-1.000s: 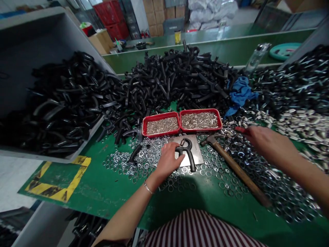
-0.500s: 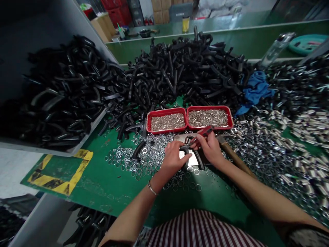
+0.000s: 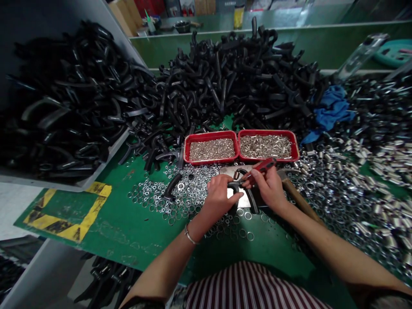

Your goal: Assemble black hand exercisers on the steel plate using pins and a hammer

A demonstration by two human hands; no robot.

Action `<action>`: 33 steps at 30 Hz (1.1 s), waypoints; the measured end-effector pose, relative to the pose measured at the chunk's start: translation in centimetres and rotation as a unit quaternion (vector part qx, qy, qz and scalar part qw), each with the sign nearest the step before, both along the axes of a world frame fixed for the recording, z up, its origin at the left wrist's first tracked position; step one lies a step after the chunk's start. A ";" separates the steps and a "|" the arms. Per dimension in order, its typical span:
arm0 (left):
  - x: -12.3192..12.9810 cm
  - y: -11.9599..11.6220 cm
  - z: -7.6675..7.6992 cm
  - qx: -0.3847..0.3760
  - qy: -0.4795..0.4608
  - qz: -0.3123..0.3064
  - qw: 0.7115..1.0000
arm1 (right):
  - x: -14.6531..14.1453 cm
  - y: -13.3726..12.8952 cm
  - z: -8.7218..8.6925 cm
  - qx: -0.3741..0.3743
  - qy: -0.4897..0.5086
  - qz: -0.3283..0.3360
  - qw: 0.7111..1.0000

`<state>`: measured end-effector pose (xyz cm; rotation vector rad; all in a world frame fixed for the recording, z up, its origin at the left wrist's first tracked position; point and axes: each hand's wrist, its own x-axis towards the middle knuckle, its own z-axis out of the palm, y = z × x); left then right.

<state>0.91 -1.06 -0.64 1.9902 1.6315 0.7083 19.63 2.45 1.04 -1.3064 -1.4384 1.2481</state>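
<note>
Fingers of my left hand (image 3: 219,195) are closed on a curved black part (image 3: 236,201) over a metal plate (image 3: 243,200). My right hand (image 3: 268,189) grips a red-handled tool (image 3: 264,166), its tip pointing down-left at the black part by my left fingertips. Another black curved piece (image 3: 252,198) lies on the plate between my hands. Just behind stand two red trays, the left one (image 3: 210,162) with tiny metal bits, the right one (image 3: 268,159) with small pins. A hammer (image 3: 301,199) lies beside my right hand.
Black parts (image 3: 222,81) are heaped at the back and in a tilted bin (image 3: 106,161) at the left. Metal rings (image 3: 189,193) cover the green table (image 3: 128,231). A blue cloth (image 3: 331,109) and silvery cylinders (image 3: 391,171) are at the right.
The view has shifted a little, with the trays now slightly nearer and larger. Both hands keep their hold, and the red tool stays at the black part.
</note>
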 end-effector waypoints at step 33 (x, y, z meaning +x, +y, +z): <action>-5.4 9.6 5.6 0.083 0.187 -0.027 0.979 | 9.1 -0.4 3.1 0.146 -0.499 0.112 0.847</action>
